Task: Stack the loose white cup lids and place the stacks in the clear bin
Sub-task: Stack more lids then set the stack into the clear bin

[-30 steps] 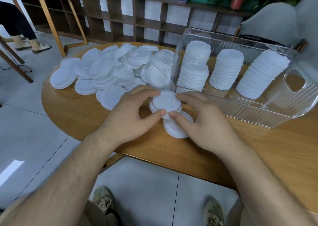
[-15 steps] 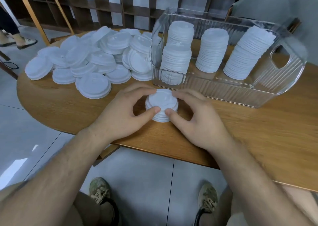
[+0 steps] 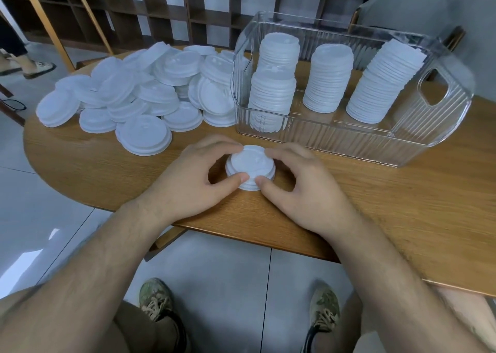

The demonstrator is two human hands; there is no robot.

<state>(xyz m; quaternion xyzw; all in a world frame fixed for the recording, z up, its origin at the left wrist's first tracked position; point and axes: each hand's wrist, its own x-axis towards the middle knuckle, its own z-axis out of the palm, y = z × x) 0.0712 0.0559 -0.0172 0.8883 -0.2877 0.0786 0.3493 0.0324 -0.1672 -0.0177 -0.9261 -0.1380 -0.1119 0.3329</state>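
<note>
Head view: left hand (image 3: 188, 183) and right hand (image 3: 303, 186) curl around a short lid stack (image 3: 251, 164), upright, tops facing up.

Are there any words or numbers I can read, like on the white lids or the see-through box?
No words, numbers or signs can be read anywhere.
small stack of lids, gripped by the left hand and the right hand: raised marks on top, too blurred to read.
loose lids: no print showing.
clear bin: plain ribbed plastic, no label showing.
</note>
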